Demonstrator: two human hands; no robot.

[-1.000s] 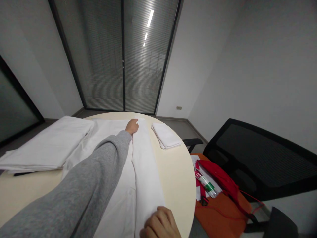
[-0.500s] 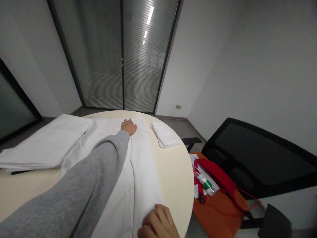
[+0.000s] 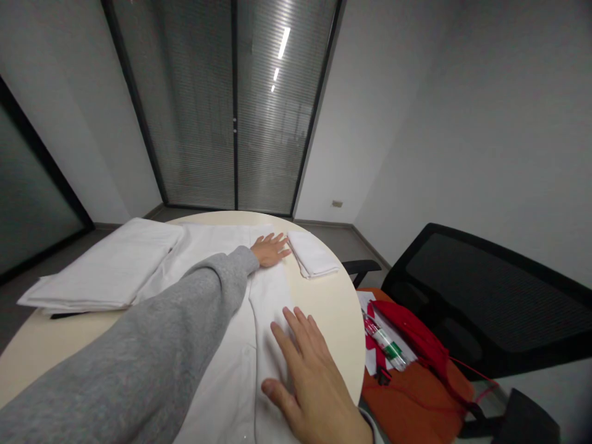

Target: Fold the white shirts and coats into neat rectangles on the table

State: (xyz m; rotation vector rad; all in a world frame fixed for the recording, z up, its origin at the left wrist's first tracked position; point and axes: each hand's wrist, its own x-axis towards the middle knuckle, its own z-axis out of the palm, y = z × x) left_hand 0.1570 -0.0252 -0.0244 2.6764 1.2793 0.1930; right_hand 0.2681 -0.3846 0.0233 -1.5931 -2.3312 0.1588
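A white cloth lies spread along the round cream table, with a folded strip along its right side. My left hand, in a grey sleeve, reaches to the far end of that strip and lies flat on it with fingers spread. My right hand rests flat on the near part of the strip, fingers stretched out and apart. Neither hand grips anything.
A small folded white cloth sits at the table's far right edge. A larger folded white stack lies at the left. Beside the table stand a black mesh chair and an orange seat holding a red bag and a bottle.
My right hand has opened from a curled hold at the near edge and slid forward, flat on the cloth. My left hand has moved right and spread its fingers.
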